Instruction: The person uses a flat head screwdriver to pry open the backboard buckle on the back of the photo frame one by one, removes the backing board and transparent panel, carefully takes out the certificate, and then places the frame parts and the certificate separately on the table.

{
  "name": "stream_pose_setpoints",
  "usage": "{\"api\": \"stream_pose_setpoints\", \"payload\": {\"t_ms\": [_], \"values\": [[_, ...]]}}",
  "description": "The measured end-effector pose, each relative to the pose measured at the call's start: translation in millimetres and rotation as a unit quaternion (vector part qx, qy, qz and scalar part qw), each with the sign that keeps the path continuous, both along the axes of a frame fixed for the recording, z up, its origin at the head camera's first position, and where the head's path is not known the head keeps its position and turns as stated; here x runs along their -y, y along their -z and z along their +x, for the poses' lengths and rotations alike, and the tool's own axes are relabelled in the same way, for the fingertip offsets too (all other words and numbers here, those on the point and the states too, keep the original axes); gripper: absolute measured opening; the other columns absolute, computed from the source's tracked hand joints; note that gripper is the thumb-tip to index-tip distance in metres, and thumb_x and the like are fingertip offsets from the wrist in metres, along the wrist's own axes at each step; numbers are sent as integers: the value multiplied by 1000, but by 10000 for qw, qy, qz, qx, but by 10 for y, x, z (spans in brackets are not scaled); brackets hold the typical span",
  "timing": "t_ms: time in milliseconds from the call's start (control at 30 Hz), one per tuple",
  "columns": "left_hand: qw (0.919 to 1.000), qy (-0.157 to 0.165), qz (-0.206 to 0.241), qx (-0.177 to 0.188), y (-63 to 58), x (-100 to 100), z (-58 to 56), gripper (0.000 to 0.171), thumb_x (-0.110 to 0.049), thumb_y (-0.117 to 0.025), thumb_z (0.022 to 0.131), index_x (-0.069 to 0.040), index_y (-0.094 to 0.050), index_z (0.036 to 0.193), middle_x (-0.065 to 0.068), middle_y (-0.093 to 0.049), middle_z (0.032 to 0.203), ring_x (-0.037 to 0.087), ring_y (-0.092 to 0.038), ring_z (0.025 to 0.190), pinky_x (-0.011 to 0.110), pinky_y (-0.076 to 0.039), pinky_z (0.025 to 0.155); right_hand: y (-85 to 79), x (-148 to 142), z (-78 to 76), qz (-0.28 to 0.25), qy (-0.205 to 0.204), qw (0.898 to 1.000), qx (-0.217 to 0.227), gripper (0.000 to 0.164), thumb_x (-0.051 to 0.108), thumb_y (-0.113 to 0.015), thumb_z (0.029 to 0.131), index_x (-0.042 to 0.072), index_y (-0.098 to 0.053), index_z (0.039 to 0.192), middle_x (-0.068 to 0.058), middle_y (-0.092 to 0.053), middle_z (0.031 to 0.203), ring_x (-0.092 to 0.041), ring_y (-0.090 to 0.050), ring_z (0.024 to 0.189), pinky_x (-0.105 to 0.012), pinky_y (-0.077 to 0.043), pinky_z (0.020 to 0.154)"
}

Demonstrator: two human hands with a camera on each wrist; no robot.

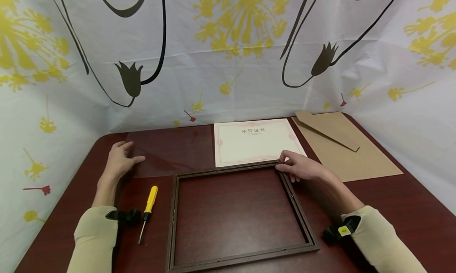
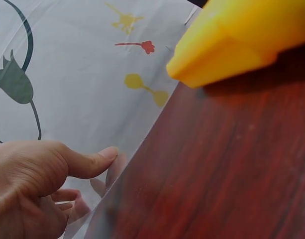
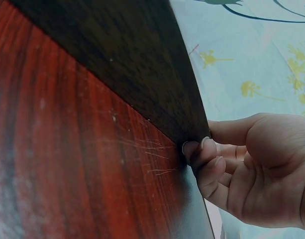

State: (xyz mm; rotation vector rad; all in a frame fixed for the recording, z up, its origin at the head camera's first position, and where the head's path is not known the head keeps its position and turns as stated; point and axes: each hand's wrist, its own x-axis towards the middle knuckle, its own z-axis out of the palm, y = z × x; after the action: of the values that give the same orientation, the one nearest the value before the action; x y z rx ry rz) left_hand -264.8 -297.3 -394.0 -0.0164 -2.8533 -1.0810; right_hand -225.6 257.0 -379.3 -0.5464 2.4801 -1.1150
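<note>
A brown picture frame [image 1: 244, 258] lies on the table at front centre with its inside open. My right hand [image 1: 303, 167] grips its far right corner. In the right wrist view, the thumb is against one side of the frame [image 3: 137, 59] and the curled fingers [image 3: 212, 172] are at its lower edge. At the back left lies a clear sheet [image 1: 174, 148]. My left hand [image 1: 120, 160] is at the sheet's left edge, thumb stretched out over it and apart from the index finger. A yellow-handled screwdriver [image 1: 151, 199] lies between my left forearm and the frame.
A printed certificate [image 1: 256, 144] lies behind the frame. To its right is a brown backing board [image 1: 356, 162] with a folded-out stand flap [image 1: 324, 132]. A floral-patterned cloth [image 1: 228, 86] stands up around the back and sides of the dark red table [image 1: 142, 261].
</note>
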Motion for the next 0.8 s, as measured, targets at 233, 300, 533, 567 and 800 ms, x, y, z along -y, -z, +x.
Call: {"api": "stream_pose_setpoints", "payload": {"t_ms": [233, 300, 533, 567, 800], "values": [[10000, 3, -14, 39, 44, -12, -29, 76, -15, -73, 95, 16, -29, 150, 42, -12, 154, 58, -23, 139, 67, -29, 107, 16, -7, -5, 75, 10, 10000, -48, 21, 19, -57, 105, 3, -45, 102, -7, -55, 61, -22, -57, 51, -33, -47, 51], [10000, 0, -47, 38, 57, -10, -35, 76, -15, -73, 94, 16, -30, 149, 42, -14, 153, 58, -21, 139, 67, -28, 107, 21, -8, -7, 77, 21, 10000, -36, 21, 19, -57, 105, 3, -45, 102, -7, -55, 60, -22, -56, 51, -32, -47, 51], [9999, 100, -88, -16, 102, -1, -32, 72, -14, -72, 95, 16, -34, 147, 42, -18, 151, 59, -24, 137, 68, -29, 107, 3, 6, 3, -25, -5, 10000, -19, 20, 18, -57, 105, 3, -45, 102, -6, -54, 60, -22, -56, 51, -32, -46, 50], [9999, 114, -76, -18, 103, 2, -32, 72, -15, -72, 95, 16, -34, 147, 42, -18, 151, 59, -24, 137, 68, -29, 107, 2, 5, 3, -23, 7, 10000, -11, 20, 18, -58, 105, 3, -45, 102, -6, -54, 60, -22, -55, 51, -32, -46, 51], [9999, 58, -46, 145, 104, 5, -43, 73, -20, -71, 96, 13, -33, 149, 41, -16, 154, 60, -14, 141, 70, -23, 109, 2, 5, 1, -23, 23, 10000, -7, 20, 18, -57, 105, 3, -44, 103, -6, -53, 60, -23, -55, 51, -32, -46, 51]]}}
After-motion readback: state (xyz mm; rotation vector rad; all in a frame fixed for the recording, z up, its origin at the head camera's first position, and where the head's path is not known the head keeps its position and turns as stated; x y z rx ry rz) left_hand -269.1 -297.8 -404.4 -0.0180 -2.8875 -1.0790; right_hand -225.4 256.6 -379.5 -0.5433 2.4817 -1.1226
